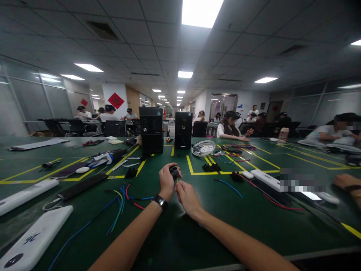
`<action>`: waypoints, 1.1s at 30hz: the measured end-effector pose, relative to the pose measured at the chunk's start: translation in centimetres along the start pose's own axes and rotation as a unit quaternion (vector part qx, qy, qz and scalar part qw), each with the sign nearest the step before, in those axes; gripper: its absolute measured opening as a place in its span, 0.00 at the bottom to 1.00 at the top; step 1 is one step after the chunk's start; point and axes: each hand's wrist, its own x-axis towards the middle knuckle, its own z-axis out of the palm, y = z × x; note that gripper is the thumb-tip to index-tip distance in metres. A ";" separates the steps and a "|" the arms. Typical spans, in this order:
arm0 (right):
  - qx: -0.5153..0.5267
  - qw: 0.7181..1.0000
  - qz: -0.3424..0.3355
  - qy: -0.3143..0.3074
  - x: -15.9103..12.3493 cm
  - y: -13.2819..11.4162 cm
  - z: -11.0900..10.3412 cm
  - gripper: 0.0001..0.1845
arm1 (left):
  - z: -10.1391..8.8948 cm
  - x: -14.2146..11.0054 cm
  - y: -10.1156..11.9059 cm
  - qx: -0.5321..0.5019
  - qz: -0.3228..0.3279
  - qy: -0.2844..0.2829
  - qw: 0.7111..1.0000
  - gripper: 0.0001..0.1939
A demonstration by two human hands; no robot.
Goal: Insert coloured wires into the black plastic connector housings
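In the middle of the head view my left hand (166, 183), with a dark watch on its wrist, is closed around a small black part (174, 172) whose exact kind I cannot make out. Just beside it, my right hand (186, 196) pinches a thin yellowish wire (177, 180) against the underside of that part. Whether the wire's tip sits inside the part is hidden by the fingers. Loose blue, green and red wires (122, 203) lie left of my forearms. A single blue wire (229, 186) rests to the right, near another small black part (236, 176).
Two black computer towers (151, 130) stand ahead on the green table (208, 226). A white basket (203, 148) is right of them, near tangled wires (234, 150). White power banks (36, 237) lie at left. A neighbour's hand (345, 181) is at the right edge.
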 end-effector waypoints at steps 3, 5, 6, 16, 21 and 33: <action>-0.024 0.999 -0.016 -0.013 -0.1 -0.2 -0.4 0.16 | -0.1 -0.1 0.3 -0.026 -0.055 -0.032 0.998 0.11; -0.034 0.998 -0.033 -0.029 -0.2 -0.3 -1.1 0.16 | -0.1 -0.3 0.8 -0.053 -0.099 -0.065 0.992 0.11; -0.037 0.998 -0.041 -0.034 -0.2 -0.4 -1.5 0.16 | -0.1 -0.4 1.0 -0.063 -0.109 -0.073 0.989 0.11; -0.041 0.998 -0.024 -0.035 0.0 -2.1 -3.0 0.17 | -0.6 -0.2 1.2 0.045 0.051 -0.046 0.997 0.14; -0.072 0.996 -0.028 -0.035 -0.7 -1.6 -2.8 0.17 | -0.3 0.2 2.0 0.001 0.010 -0.027 1.000 0.13; -0.104 0.993 0.006 -0.050 0.3 0.6 -2.7 0.18 | -4.9 4.7 1.2 0.162 -0.117 -0.034 0.979 0.15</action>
